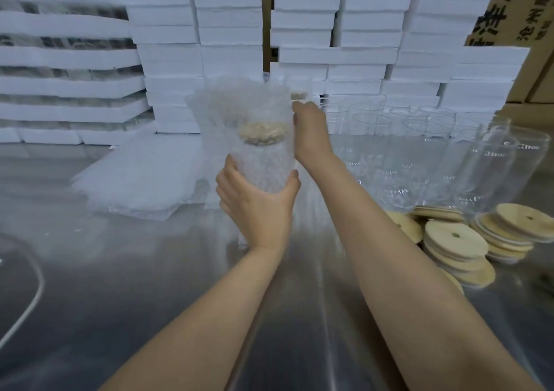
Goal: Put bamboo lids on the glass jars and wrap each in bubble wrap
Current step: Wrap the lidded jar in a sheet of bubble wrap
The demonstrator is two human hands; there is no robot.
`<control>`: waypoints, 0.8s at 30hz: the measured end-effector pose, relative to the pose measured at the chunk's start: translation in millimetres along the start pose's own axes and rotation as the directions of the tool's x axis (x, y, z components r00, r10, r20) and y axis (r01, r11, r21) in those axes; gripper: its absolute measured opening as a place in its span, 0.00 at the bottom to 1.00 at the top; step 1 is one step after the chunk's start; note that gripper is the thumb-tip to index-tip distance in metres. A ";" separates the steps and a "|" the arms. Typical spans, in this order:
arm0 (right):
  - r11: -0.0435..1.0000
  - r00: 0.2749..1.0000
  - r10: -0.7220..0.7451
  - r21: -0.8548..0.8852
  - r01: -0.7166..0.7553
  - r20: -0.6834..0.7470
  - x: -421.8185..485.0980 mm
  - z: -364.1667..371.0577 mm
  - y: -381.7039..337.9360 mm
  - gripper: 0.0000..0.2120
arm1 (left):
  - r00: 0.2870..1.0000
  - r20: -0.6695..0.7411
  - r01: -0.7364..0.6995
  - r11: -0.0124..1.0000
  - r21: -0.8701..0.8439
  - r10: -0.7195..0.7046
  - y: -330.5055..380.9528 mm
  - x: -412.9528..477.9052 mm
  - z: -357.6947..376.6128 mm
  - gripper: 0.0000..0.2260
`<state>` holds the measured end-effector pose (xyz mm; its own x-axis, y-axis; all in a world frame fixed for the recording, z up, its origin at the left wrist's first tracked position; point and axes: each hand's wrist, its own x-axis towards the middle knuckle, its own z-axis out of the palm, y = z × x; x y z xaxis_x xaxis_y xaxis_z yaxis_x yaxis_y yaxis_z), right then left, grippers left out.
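My left hand grips the bottom of a glass jar held above the steel table. The jar has a bamboo lid on it, seen through the bubble wrap that surrounds the jar and stands up past its top. My right hand holds the wrap's right edge near the lid, fingers curled against it. Several bare glass jars stand at the right. Loose bamboo lids lie in piles in front of them.
A stack of flat bubble wrap sheets lies left of the jar on the steel table. White foam boxes are stacked high along the back, with cardboard cartons at far right. A white cable curves at the left edge.
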<state>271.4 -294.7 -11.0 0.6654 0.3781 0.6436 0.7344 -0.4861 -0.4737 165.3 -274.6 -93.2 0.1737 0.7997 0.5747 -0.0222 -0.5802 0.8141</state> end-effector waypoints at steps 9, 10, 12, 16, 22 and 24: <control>0.978 0.989 0.116 0.182 -0.097 -0.094 -58.6 -102.6 -20.0 0.16 | 0.972 0.227 -0.043 0.996 -0.083 0.061 5.0 -7.7 -0.2 0.44; 0.980 0.986 0.116 0.174 -0.095 -0.116 -64.4 -111.9 -16.7 0.16 | 0.964 0.258 -0.035 0.994 -0.107 0.062 3.3 -7.9 3.2 0.44; 0.981 0.980 0.124 0.170 -0.097 -0.154 -77.4 -127.5 -9.5 0.15 | 0.950 0.304 -0.030 0.990 -0.141 0.072 1.7 -7.1 12.9 0.44; 0.972 0.972 0.143 0.214 -0.101 -0.187 -101.6 -141.6 0.6 0.13 | 0.939 0.323 -0.076 0.985 -0.153 0.123 2.5 -0.8 45.8 0.42; 0.968 0.974 0.107 0.246 -0.055 -0.201 -114.6 -145.3 7.0 0.13 | 0.966 0.228 -0.087 0.982 -0.166 0.124 -6.8 19.0 102.9 0.41; 0.962 0.976 0.091 0.272 -0.035 -0.197 -115.5 -145.5 9.6 0.13 | 0.985 0.155 -0.056 0.986 -0.157 0.080 -11.3 30.2 116.8 0.41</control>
<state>182.1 -457.7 -2.4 0.6903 0.1692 0.7035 0.7192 -0.2668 -0.6415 285.7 -261.9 -94.7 0.3218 0.7169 0.6185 -0.1859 -0.5927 0.7837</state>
